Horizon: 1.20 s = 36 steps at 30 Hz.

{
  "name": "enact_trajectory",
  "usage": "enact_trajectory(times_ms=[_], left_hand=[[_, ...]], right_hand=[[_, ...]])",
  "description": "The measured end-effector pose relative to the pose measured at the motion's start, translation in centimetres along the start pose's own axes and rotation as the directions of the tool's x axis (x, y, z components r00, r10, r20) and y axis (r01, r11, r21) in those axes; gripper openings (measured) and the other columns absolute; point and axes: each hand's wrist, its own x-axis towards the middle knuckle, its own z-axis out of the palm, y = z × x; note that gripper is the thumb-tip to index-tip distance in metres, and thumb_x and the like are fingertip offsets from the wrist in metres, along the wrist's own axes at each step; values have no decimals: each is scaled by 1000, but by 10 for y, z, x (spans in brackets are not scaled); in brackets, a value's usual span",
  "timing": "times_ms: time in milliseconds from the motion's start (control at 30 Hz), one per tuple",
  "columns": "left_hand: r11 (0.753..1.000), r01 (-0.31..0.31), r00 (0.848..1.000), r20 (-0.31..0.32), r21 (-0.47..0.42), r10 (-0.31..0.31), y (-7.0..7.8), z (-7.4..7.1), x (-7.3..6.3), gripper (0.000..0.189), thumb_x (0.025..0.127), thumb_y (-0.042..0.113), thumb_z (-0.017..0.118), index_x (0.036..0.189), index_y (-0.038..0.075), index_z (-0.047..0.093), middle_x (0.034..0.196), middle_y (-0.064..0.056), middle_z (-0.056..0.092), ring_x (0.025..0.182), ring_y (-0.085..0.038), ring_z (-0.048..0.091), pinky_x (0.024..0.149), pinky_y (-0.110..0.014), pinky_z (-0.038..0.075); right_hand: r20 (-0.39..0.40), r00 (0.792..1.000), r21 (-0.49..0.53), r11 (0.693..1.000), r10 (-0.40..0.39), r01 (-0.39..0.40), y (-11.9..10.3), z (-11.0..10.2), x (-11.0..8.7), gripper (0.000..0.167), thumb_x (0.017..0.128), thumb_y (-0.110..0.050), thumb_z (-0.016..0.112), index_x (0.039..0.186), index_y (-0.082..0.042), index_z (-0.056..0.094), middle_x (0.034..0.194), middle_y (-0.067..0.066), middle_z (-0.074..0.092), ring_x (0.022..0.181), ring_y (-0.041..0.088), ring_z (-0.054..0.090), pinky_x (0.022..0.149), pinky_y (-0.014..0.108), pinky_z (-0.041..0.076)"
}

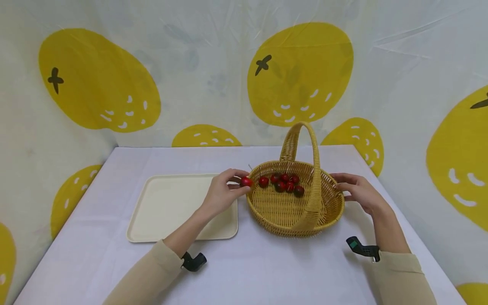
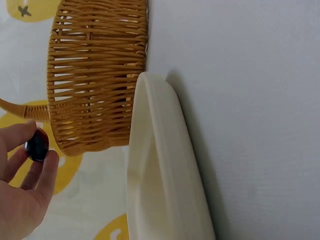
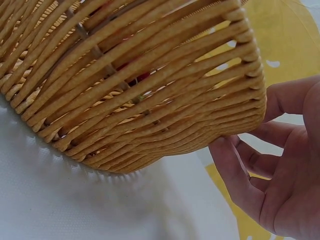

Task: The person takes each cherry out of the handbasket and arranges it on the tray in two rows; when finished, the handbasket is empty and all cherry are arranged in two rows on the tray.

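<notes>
A red cherry [image 1: 246, 181] is pinched between the thumb and fingers of my left hand [image 1: 223, 192], just outside the left rim of a wicker basket [image 1: 274, 218]. A thin stem shows above it in the head view. In the left wrist view the same cherry [image 2: 37, 145] looks dark, near the basket's rim. Inside the basket, several more cherries [image 1: 289, 187] lie toward the back left. At the opposite side, my right hand [image 1: 360, 190] holds the basket's right rim. The right wrist view shows its thumb and fingers at the edge of the wicker wall [image 3: 200, 110].
A cream rectangular tray [image 1: 171, 207] lies left of the basket, partly behind my left forearm. The basket's tall handle [image 1: 314, 182] arches over its right half. A white cloth covers the table [image 1: 263, 271], and a fruit-print curtain [image 1: 213, 63] hangs behind.
</notes>
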Motion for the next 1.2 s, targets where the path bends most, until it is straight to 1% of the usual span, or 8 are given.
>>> enact_trajectory(times_ms=[100, 200, 400, 533, 633, 767, 933, 1200], left_hand=[[999, 15, 1000, -20, 28, -14, -5, -4, -3, 37, 85, 3, 83, 121, 5, 73, 113, -7, 70, 100, -23, 70, 86, -32, 58], [998, 49, 998, -46, 38, -48, -11, -8, -6, 35, 84, 1, 84, 118, 5, 75, 110, -5, 70, 98, -21, 70, 85, -30, 58], [989, 138, 988, -77, 45, -134, -22, -16, -12, 31, 82, -1, 84, 111, 2, 73, 101, -5, 73, 92, -21, 72, 80, -29, 59], [975, 208, 975, -98, 74, -200, -27, -21, -14, 29, 83, 4, 86, 109, 4, 73, 97, -4, 74, 87, -20, 73, 77, -31, 59], [959, 264, 961, -115, 106, -252, -30, -24, -15, 27, 82, 8, 87, 107, 8, 74, 95, -2, 73, 85, -18, 72, 75, -31, 57], [935, 325, 942, -133, 143, -307, -34, -29, -15, 27, 82, 10, 87, 106, 8, 75, 95, -1, 72, 83, -17, 70, 72, -29, 54], [911, 356, 933, -125, 207, -336, -35, -34, -17, 25, 82, 9, 87, 105, 6, 77, 95, -2, 72, 83, -19, 68, 72, -28, 53], [885, 389, 921, -97, 256, -376, -38, -35, -16, 24, 82, 11, 87, 104, 6, 77, 88, -1, 73, 83, -18, 66, 73, -29, 51]], right_hand=[[2, 1000, -1, 1000, 2, -2, 0, 0, 1, 49, 108, -15, 48, 151, 7, 42, 147, 31, 48, 112, 25, 60, 81, 36, 58], [7, 1000, 1, 1000, 2, -2, 0, 0, 1, 49, 108, -15, 47, 151, 7, 42, 147, 31, 47, 114, 27, 60, 81, 35, 58], [7, 1000, -4, 1000, 2, -2, 0, 1, 0, 49, 108, -15, 48, 151, 7, 42, 147, 31, 48, 112, 24, 60, 81, 35, 57], [7, 1000, -7, 1000, -5, 5, 0, 1, 0, 48, 108, -15, 47, 150, 7, 42, 146, 31, 48, 110, 19, 60, 81, 36, 58], [6, 1000, -9, 1000, -7, 7, 0, 1, 0, 48, 108, -15, 47, 150, 8, 42, 146, 31, 48, 108, 15, 60, 81, 36, 58], [5, 1000, -10, 1000, -8, 8, -1, 1, 1, 48, 108, -15, 47, 151, 7, 43, 147, 31, 48, 109, 15, 60, 81, 36, 57], [7, 1000, -10, 1000, -10, 10, -1, 1, 0, 49, 108, -15, 47, 151, 7, 41, 147, 32, 47, 112, 21, 60, 81, 35, 58], [4, 1000, -2, 1000, -15, 15, 0, 1, -1, 49, 108, -15, 47, 151, 8, 41, 147, 32, 46, 106, 13, 61, 81, 35, 58]])
